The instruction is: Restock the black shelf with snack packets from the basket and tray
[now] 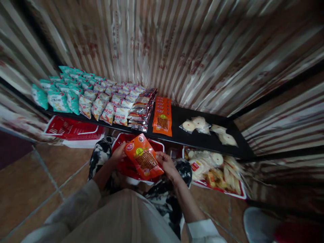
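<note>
An orange snack packet with brown sticks pictured on its front is held face up over my lap. My left hand grips its left edge, and my right hand pinches its right edge. Beneath the packet, between my knees, stands a red basket, whose contents are mostly hidden. Just ahead on the black shelf lies a matching orange packet. To its left is a stack of shiny dark red and silver packets.
Rows of white snack bags and teal bags fill the shelf's left side. Clear packs of pale round items lie to the right. Below are a red basket at left and a filled basket at right. A striped curtain hangs behind.
</note>
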`<act>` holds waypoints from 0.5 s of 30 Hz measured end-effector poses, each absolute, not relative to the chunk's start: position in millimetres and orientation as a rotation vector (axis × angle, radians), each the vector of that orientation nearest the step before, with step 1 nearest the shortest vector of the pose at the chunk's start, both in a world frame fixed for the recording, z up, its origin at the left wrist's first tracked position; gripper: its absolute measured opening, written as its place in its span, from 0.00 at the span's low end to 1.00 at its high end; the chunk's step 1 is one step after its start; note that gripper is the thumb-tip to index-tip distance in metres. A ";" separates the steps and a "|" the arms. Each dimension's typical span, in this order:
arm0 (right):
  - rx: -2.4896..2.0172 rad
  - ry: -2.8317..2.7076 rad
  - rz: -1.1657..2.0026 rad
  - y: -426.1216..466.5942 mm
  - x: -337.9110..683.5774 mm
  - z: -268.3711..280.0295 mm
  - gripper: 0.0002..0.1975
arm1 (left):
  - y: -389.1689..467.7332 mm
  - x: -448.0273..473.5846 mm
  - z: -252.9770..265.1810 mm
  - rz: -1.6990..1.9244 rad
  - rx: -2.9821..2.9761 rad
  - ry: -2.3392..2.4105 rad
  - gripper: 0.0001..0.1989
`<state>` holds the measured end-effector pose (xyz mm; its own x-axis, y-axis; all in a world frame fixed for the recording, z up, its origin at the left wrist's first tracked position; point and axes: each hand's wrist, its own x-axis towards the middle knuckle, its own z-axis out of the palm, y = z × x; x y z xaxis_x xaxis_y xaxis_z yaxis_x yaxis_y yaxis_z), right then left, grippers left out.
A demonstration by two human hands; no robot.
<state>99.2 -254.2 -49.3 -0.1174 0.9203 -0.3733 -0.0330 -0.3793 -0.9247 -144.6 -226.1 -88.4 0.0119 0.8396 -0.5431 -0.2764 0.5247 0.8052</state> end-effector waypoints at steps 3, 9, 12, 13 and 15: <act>-1.353 -0.856 1.606 -255.6 101.0 -47.5 0.23 | -225.5 -138.1 -62.3 0.982 0.577 1.083 0.22; -1.341 -0.654 1.564 -258.5 107.6 -51.5 0.22 | -228.8 -115.3 -43.0 1.028 0.483 1.046 0.21; -1.370 -0.674 1.533 -262.9 113.4 -55.0 0.21 | -229.5 -105.0 -49.2 1.009 0.501 1.004 0.19; -1.371 -0.671 1.525 -264.7 115.8 -56.6 0.21 | -229.5 -102.4 -51.7 0.979 0.524 0.990 0.19; -1.353 -0.628 1.517 -267.7 120.8 -60.3 0.21 | -229.4 -97.0 -55.9 0.880 0.567 0.964 0.19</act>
